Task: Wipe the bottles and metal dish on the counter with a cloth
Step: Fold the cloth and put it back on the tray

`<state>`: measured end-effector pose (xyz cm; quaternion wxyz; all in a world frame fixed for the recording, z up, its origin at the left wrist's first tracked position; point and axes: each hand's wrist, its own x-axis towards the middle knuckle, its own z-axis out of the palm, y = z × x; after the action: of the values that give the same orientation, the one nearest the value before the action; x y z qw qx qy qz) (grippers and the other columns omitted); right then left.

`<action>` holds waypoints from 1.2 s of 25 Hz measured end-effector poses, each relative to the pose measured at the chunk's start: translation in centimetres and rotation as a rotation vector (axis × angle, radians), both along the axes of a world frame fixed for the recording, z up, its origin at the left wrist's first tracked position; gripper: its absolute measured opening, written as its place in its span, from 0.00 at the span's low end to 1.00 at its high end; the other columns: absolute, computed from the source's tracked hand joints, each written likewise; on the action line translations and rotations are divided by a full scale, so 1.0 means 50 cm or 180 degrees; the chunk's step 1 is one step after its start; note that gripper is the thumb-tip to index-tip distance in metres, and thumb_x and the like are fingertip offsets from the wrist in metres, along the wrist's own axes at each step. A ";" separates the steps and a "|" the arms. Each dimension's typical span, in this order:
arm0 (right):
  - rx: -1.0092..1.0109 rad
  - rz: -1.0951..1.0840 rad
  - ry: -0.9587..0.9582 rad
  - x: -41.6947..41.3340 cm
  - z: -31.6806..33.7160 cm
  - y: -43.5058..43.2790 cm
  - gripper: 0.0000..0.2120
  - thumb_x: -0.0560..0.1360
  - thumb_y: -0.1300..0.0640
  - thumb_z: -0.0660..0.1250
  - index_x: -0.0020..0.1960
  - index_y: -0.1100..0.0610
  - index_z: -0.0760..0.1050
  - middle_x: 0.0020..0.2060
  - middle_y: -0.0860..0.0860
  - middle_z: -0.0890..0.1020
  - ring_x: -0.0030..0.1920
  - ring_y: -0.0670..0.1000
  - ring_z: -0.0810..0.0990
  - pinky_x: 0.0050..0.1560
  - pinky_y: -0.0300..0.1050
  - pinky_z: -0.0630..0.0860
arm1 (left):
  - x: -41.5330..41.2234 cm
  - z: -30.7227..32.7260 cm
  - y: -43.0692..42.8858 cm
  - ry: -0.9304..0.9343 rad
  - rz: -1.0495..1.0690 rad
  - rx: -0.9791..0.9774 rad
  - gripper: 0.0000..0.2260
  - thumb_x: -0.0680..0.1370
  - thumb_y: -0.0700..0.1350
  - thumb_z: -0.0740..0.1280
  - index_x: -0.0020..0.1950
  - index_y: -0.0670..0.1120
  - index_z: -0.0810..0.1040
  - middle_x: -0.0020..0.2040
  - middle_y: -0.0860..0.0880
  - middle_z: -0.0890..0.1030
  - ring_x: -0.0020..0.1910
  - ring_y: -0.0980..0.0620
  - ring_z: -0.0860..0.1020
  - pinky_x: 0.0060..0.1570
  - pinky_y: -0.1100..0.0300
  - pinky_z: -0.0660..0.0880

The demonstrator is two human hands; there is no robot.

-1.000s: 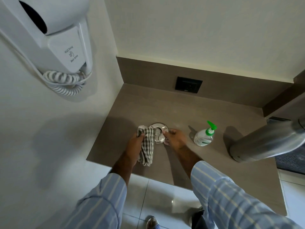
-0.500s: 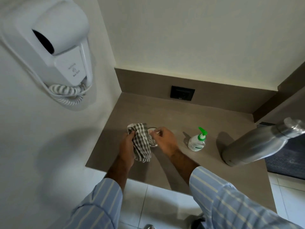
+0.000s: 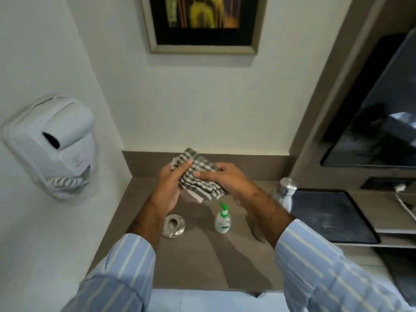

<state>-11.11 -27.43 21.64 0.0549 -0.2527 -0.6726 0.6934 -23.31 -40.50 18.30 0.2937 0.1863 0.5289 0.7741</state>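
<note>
A checked grey-and-white cloth [image 3: 198, 179] is held up above the brown counter [image 3: 202, 262] between both hands. My left hand [image 3: 171, 185] grips its left side and my right hand [image 3: 227, 179] grips its right side. Below the hands, a small round metal dish [image 3: 173, 225] sits on the counter, untouched. To its right stands a small clear pump bottle with a green top [image 3: 222, 219]. A steel bottle [image 3: 284, 192] stands further right, partly hidden behind my right forearm.
A white wall-mounted hair dryer [image 3: 54, 149] hangs on the left wall. A black ridged tray [image 3: 328, 212] lies on a shelf to the right, below a dark screen [image 3: 380, 113]. A framed picture [image 3: 200, 23] hangs above. A white cable [image 3: 403, 199] runs at the far right.
Both hands have lifted off the metal dish and now hold the cloth up between them. The dish is left on the counter. The camera has tilted upward.
</note>
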 end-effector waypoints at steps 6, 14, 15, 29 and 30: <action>-0.0042 -0.0469 -0.0167 0.201 0.122 0.224 0.24 0.61 0.48 0.85 0.50 0.60 0.85 0.43 0.56 0.90 0.42 0.55 0.87 0.51 0.50 0.85 | 0.167 0.148 0.271 0.0326 -0.0143 0.0239 0.11 0.73 0.47 0.77 0.52 0.45 0.85 0.51 0.40 0.88 0.51 0.40 0.87 0.51 0.47 0.84; -0.0713 -0.1889 0.0541 0.490 0.086 0.596 0.31 0.64 0.61 0.82 0.65 0.67 0.81 0.59 0.64 0.86 0.56 0.61 0.87 0.60 0.57 0.83 | 0.443 0.110 0.615 -0.0132 -0.1101 -0.0363 0.07 0.77 0.37 0.70 0.52 0.48 0.82 0.46 0.48 0.89 0.43 0.49 0.87 0.42 0.52 0.85; -0.0986 -0.1967 0.0535 0.524 0.053 0.635 0.31 0.66 0.61 0.81 0.67 0.68 0.79 0.60 0.64 0.85 0.57 0.61 0.86 0.60 0.56 0.83 | 0.481 0.083 0.654 -0.0101 -0.1063 -0.0461 0.08 0.78 0.38 0.70 0.55 0.48 0.81 0.49 0.47 0.89 0.46 0.49 0.88 0.44 0.51 0.85; 0.0086 -0.1835 -0.1535 0.641 -0.547 0.874 0.24 0.67 0.43 0.82 0.44 0.65 0.85 0.40 0.56 0.88 0.41 0.51 0.89 0.35 0.40 0.85 | 0.526 -0.505 0.878 0.1693 -0.1144 -0.3437 0.19 0.76 0.57 0.72 0.38 0.40 0.81 0.36 0.39 0.86 0.40 0.39 0.85 0.41 0.51 0.80; 0.0042 -0.1807 -0.1566 0.631 -0.575 0.887 0.23 0.68 0.46 0.81 0.45 0.67 0.85 0.42 0.58 0.89 0.43 0.53 0.89 0.38 0.43 0.86 | 0.516 -0.528 0.887 0.1735 -0.1193 -0.3500 0.18 0.76 0.56 0.72 0.36 0.42 0.79 0.38 0.38 0.86 0.40 0.39 0.86 0.42 0.49 0.82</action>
<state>20.46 16.94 -7.10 0.0833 -0.5877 -0.5733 0.5647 2.49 3.86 -8.08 0.3317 0.2880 0.8628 0.2503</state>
